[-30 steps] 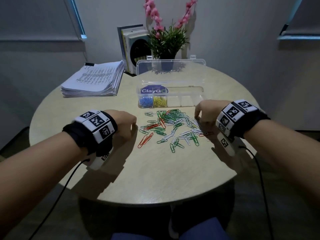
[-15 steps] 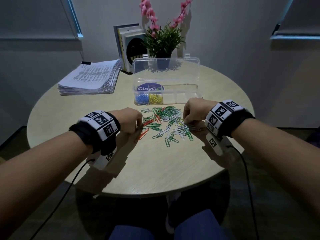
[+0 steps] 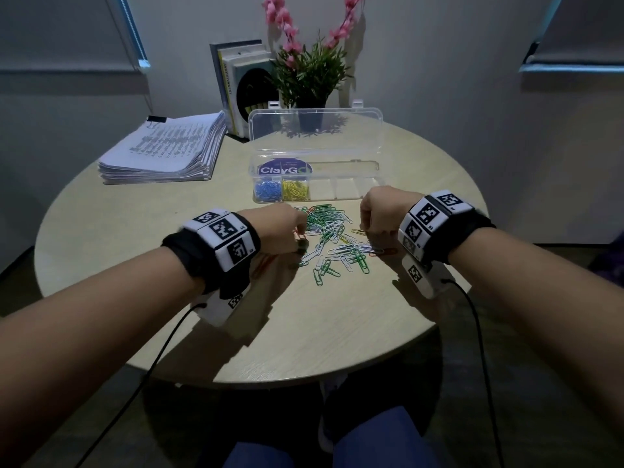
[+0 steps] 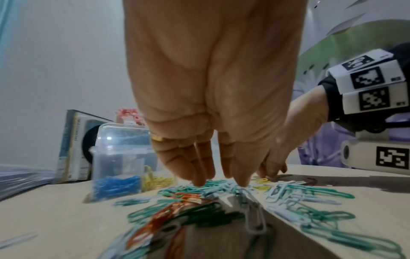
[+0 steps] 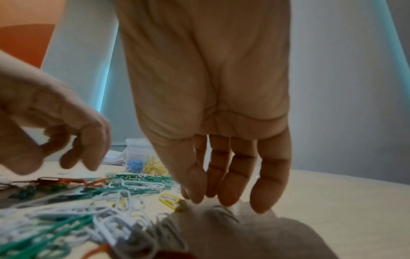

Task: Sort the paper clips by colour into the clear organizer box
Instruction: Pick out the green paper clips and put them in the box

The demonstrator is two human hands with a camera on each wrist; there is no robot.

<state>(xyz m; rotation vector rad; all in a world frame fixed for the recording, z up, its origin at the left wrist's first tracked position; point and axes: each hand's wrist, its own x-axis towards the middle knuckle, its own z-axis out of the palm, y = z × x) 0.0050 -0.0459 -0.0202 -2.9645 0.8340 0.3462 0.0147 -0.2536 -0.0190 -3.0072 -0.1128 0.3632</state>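
Left hand fingers extended down, tips touching loose pile of green, white, orange paper clips. Right hand fingers straight, near yellow clip; contact unclear. Clear plastic organizer box just behind pile.

A round pale wooden table stands against a grey wall in dim light. Blinds hang far left and right. Far on the table: papers, books, a pink-flowered plant. Dark floor below.

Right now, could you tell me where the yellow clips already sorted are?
In the head view, the yellow clips fill the box's second compartment from the left, beside the blue clips.
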